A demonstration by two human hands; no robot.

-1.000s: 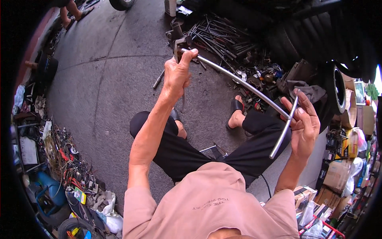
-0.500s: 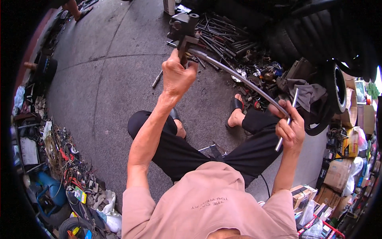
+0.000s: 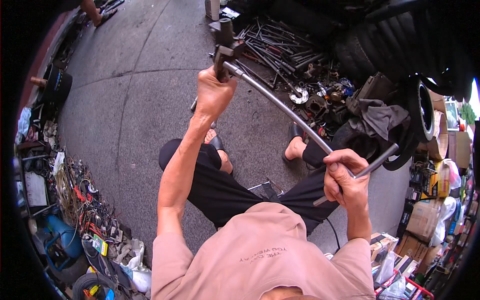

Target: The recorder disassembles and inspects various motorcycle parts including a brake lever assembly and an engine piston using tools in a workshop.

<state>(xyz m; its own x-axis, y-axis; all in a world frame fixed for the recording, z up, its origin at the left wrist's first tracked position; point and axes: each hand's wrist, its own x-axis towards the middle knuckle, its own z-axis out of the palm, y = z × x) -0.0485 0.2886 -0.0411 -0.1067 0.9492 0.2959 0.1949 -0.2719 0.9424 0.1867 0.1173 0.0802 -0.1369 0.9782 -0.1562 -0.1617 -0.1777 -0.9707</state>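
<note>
My right hand [image 3: 348, 181] is closed round the handle end of a long T-handle wrench [image 3: 285, 107]. Its crossbar pokes out on both sides of the fingers. The shaft slants up and left, and its far end meets a dark angled metal piece [image 3: 223, 54]. My left hand [image 3: 215, 95] grips that piece from below, with the thumb side toward the shaft. Just beyond stands a dark metal block [image 3: 226, 32] with a round post on top. Whether the metal piece is joined to the block I cannot tell; the fingers hide part of it.
Loose metal rods [image 3: 275, 50] and greasy parts [image 3: 320, 102] lie at the far right, near a grey rag [image 3: 382, 117] and tires [image 3: 425, 110]. Wires and tools [image 3: 85, 195] line the left edge. Boxes [image 3: 425, 217] are stacked at right. A metal-framed item [image 3: 270, 189] lies between my legs.
My right hand has come down and slightly left, and the wrench's crossbar has turned to another angle. My left hand and the metal piece have shifted a little left.
</note>
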